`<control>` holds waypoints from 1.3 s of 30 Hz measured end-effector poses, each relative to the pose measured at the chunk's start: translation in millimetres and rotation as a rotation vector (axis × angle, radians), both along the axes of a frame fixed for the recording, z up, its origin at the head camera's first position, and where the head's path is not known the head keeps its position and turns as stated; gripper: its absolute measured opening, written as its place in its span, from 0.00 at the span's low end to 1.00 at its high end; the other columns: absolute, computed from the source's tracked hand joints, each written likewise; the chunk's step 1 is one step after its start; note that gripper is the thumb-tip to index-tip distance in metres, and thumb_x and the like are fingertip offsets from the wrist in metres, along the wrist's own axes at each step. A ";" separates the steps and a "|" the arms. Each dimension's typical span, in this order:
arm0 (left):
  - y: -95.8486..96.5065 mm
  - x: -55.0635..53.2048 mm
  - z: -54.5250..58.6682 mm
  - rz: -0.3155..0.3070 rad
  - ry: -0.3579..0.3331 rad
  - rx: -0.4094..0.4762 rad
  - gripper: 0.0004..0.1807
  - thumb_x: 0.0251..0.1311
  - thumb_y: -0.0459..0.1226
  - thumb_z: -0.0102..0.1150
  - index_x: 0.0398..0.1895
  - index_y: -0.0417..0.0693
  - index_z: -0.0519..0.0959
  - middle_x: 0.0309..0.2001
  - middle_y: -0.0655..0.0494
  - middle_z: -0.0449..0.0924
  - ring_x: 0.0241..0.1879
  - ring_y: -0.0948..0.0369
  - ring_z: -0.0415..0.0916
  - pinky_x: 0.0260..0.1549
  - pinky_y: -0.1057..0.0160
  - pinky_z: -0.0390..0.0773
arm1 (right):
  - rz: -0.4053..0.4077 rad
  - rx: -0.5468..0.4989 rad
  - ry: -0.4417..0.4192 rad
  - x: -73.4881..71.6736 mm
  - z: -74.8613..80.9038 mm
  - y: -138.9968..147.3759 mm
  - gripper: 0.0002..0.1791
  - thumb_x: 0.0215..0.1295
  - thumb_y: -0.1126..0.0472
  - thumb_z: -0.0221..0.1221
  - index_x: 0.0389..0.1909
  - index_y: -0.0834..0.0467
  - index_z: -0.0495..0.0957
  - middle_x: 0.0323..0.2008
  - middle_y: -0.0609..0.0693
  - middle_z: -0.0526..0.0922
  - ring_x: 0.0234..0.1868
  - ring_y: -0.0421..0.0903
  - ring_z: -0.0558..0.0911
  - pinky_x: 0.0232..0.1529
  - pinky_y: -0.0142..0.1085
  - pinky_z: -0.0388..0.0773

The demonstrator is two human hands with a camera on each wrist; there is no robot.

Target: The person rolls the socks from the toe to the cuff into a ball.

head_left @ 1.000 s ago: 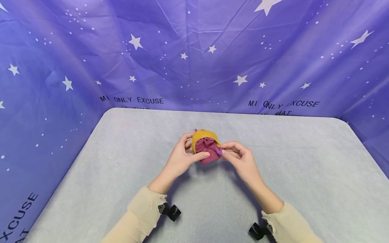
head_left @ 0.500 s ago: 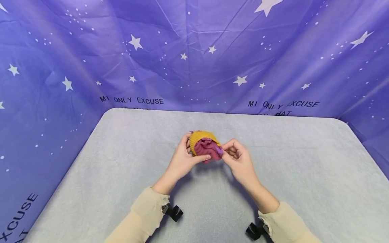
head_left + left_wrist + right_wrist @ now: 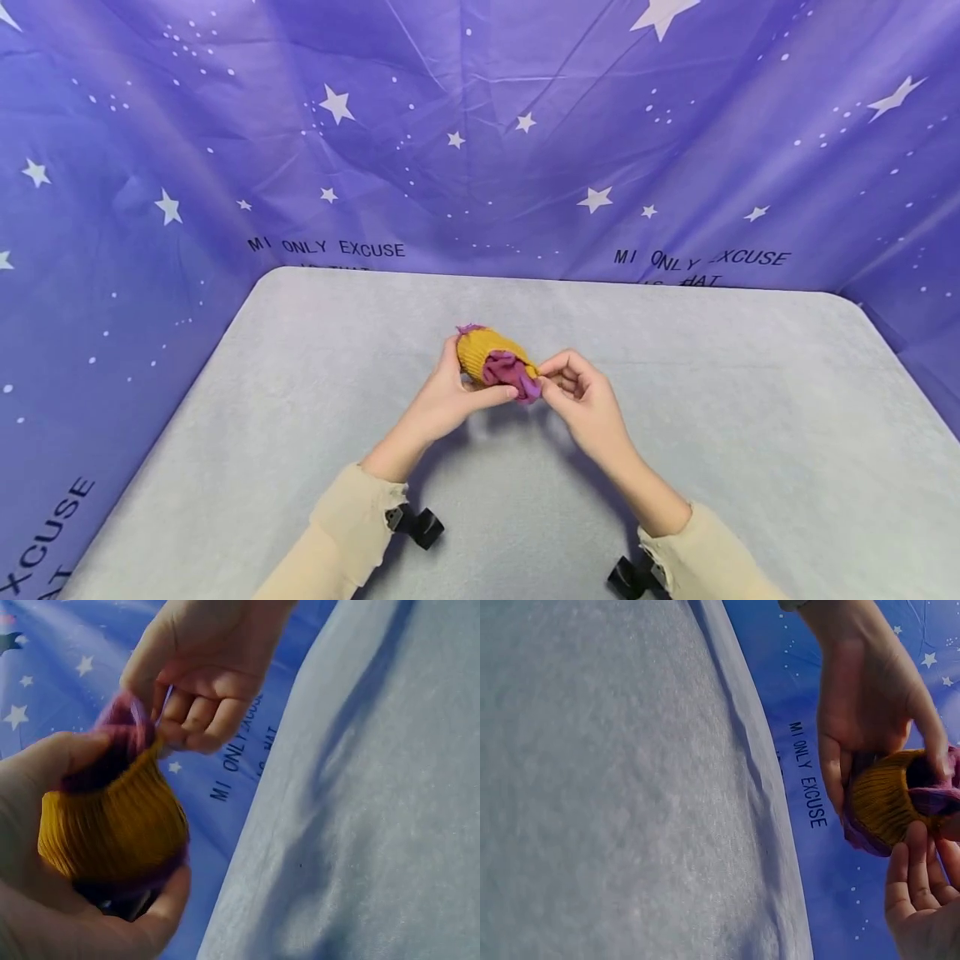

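Note:
Above the table is a rolled-up knit sock (image 3: 483, 352) with a mustard ribbed cuff and purple-magenta fabric bunched in its opening. My left hand (image 3: 444, 404) holds it from the left, thumb across the purple fabric and fingers behind. With thumb and forefinger, my right hand (image 3: 588, 407) pinches the edge of the opening on the right. In the left wrist view the ribbed sock (image 3: 112, 825) sits between the left thumb and fingers, purple showing at both ends. The right wrist view has the sock (image 3: 881, 796) at its right side, partly covered by fingers.
A pale grey cloth-covered table (image 3: 750, 433) lies under both hands. Behind it hangs a purple-blue curtain (image 3: 450, 200) with white stars and printed words. A black wrist camera (image 3: 427, 528) sticks out from the left sleeve, another (image 3: 624, 577) from the right.
The sock has shifted slightly left and tilted, its opening now lower right. More mustard ribbing shows and less purple fabric. The right hand's pinch has moved a little left with the edge.

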State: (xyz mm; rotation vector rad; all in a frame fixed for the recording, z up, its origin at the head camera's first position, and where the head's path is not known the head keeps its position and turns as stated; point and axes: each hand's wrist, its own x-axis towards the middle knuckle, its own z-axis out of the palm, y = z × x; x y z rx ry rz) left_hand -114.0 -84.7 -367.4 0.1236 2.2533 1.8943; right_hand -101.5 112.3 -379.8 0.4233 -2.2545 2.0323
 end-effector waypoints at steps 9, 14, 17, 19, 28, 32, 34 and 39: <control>15.2 6.6 -0.8 0.125 0.121 -0.177 0.57 0.45 0.42 0.77 0.73 0.41 0.50 0.61 0.38 0.73 0.61 0.46 0.73 0.65 0.46 0.70 | 0.030 0.006 0.045 4.7 -1.7 -4.3 0.02 0.63 0.77 0.56 0.36 0.73 0.75 0.28 0.45 0.80 0.31 0.35 0.80 0.33 0.25 0.80; 11.6 -1.4 -7.0 0.185 0.191 -0.280 0.48 0.44 0.38 0.74 0.68 0.41 0.58 0.56 0.37 0.77 0.55 0.45 0.76 0.57 0.46 0.76 | 0.133 0.024 0.122 11.4 -3.8 -3.0 0.04 0.62 0.79 0.54 0.35 0.69 0.75 0.27 0.55 0.79 0.30 0.36 0.79 0.35 0.27 0.80; 7.3 -5.5 -10.3 0.200 0.221 -0.304 0.45 0.42 0.34 0.74 0.65 0.41 0.60 0.56 0.37 0.78 0.55 0.45 0.77 0.58 0.45 0.76 | 0.187 0.063 0.177 15.9 -3.7 -3.5 0.05 0.62 0.78 0.55 0.34 0.66 0.76 0.27 0.60 0.79 0.31 0.36 0.79 0.38 0.29 0.80; 5.4 -5.3 -9.4 0.170 0.222 -0.301 0.45 0.42 0.34 0.75 0.65 0.42 0.61 0.56 0.37 0.78 0.56 0.44 0.77 0.59 0.44 0.75 | 0.178 0.087 0.196 16.8 -3.4 -3.9 0.06 0.62 0.77 0.56 0.34 0.65 0.76 0.28 0.62 0.80 0.31 0.36 0.79 0.39 0.30 0.81; 6.5 6.4 4.9 -0.024 0.075 -0.101 0.44 0.54 0.41 0.70 0.71 0.46 0.56 0.63 0.44 0.74 0.57 0.50 0.77 0.55 0.52 0.80 | -0.033 0.222 0.163 7.7 -0.3 0.6 0.07 0.59 0.76 0.58 0.35 0.62 0.78 0.30 0.54 0.83 0.31 0.36 0.80 0.37 0.29 0.82; 8.8 7.2 4.0 0.021 0.077 -0.134 0.42 0.55 0.46 0.70 0.69 0.48 0.59 0.61 0.46 0.76 0.58 0.53 0.76 0.58 0.51 0.76 | -0.038 0.267 0.202 7.1 3.0 1.2 0.06 0.60 0.73 0.59 0.34 0.60 0.79 0.30 0.51 0.84 0.33 0.36 0.81 0.39 0.29 0.83; 9.9 6.8 3.0 0.036 0.071 -0.138 0.41 0.56 0.47 0.70 0.67 0.47 0.60 0.59 0.45 0.77 0.57 0.53 0.76 0.60 0.50 0.74 | -0.041 0.296 0.239 7.2 5.2 0.7 0.05 0.62 0.71 0.59 0.34 0.59 0.80 0.31 0.49 0.85 0.34 0.36 0.82 0.40 0.29 0.83; 11.7 5.6 1.4 0.031 0.095 -0.134 0.37 0.57 0.47 0.66 0.66 0.46 0.62 0.56 0.46 0.79 0.54 0.54 0.76 0.57 0.52 0.75 | -0.051 0.340 0.242 5.7 11.3 1.5 0.02 0.64 0.67 0.63 0.36 0.60 0.81 0.31 0.48 0.85 0.34 0.35 0.80 0.39 0.30 0.83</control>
